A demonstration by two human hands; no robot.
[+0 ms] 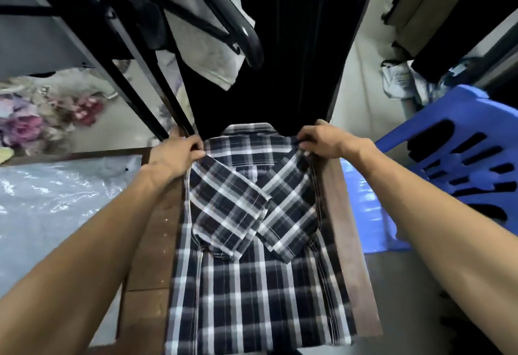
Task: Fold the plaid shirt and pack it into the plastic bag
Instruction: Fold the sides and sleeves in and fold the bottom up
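The plaid shirt [252, 284], dark with white checks, lies face down along a narrow brown wooden table [340, 214], collar at the far end. Both sleeves are folded in and cross over its back. My left hand [173, 153] pinches the left shoulder of the shirt. My right hand [322, 141] pinches the right shoulder. A clear plastic bag [56, 195] lies crumpled to the left of the table, apart from both hands.
A black metal bed frame [157, 97] with a grey cloth [207, 46] hanging from it stands at the far left. A dark curtain [280, 46] hangs straight ahead. A blue plastic chair [459, 153] is close on the right.
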